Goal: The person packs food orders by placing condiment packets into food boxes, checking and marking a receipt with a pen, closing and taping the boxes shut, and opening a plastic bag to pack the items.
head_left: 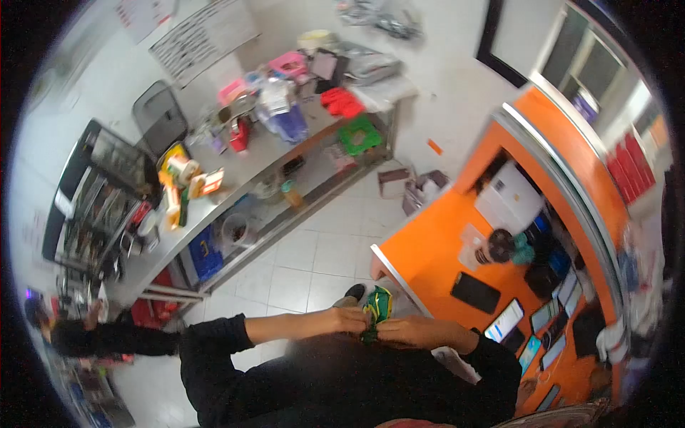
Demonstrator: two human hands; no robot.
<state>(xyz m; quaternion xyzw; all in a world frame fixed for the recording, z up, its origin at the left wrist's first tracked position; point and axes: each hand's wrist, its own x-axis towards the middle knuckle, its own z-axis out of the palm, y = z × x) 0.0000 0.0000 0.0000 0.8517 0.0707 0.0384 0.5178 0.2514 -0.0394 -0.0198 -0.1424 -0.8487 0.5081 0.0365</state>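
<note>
A green and yellow packet (380, 305) is held in front of my chest, between both hands. My left hand (346, 320) has its fingers closed on the packet's left edge. On the other side my right hand (397, 331) pinches the packet's lower right edge. The packet looks crumpled, and its contents cannot be made out. Both hands are close together, just left of the orange counter (410, 246).
Several phones, among them a black phone (475, 292), lie on the orange counter. A long metal table (235, 171) holds bags, boxes and packets. A chair (158, 118) stands behind it. Another person's dark sleeve (114, 338) shows at left.
</note>
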